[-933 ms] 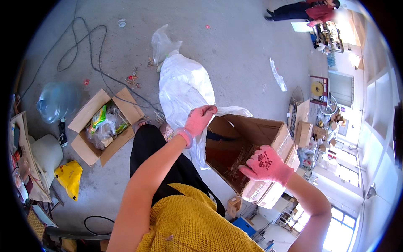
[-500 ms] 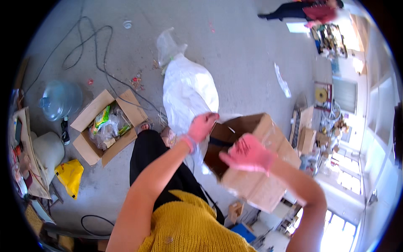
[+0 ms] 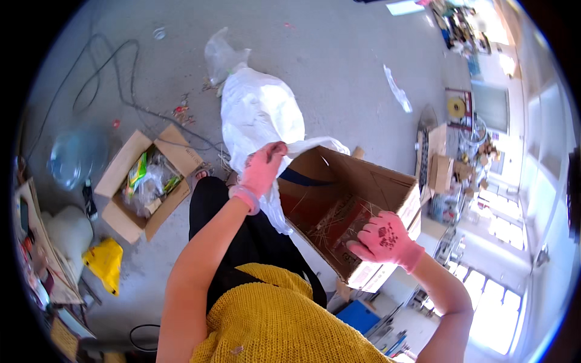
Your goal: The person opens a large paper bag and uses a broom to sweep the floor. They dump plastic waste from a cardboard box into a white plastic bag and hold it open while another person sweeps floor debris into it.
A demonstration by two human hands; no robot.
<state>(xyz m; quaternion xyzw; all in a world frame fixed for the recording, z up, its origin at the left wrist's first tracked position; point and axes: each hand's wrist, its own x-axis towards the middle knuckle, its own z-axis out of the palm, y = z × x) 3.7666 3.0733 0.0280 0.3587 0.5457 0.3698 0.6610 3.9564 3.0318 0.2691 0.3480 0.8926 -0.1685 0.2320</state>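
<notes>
My left hand point(image 3: 260, 172), in a pink glove with dark smudges, is closed on the rim of a large white plastic bag point(image 3: 260, 106) that lies on the floor ahead of me. My right hand point(image 3: 384, 242), gloved alike, has its fingers curled over the right-hand edge of a brown cardboard box point(image 3: 387, 178). The box is tilted, its mouth facing me, and thin straw-like scraps and a dark blue strip show inside. Part of the bag's rim lies against the box's far left edge. The bag's contents are hidden.
To the left is an open carton point(image 3: 127, 224) holding plastic wrappers, beside a blue water jug point(image 3: 75, 160) and a yellow bag point(image 3: 104, 265). A dark cable point(image 3: 130, 78) loops across the floor. Small litter lies near the white bag. Cartons and equipment line the right side.
The box has turned so its inside faces me more. My right hand has moved lower and right along it, and my left hand left with the bag's rim. A distant person has mostly left view.
</notes>
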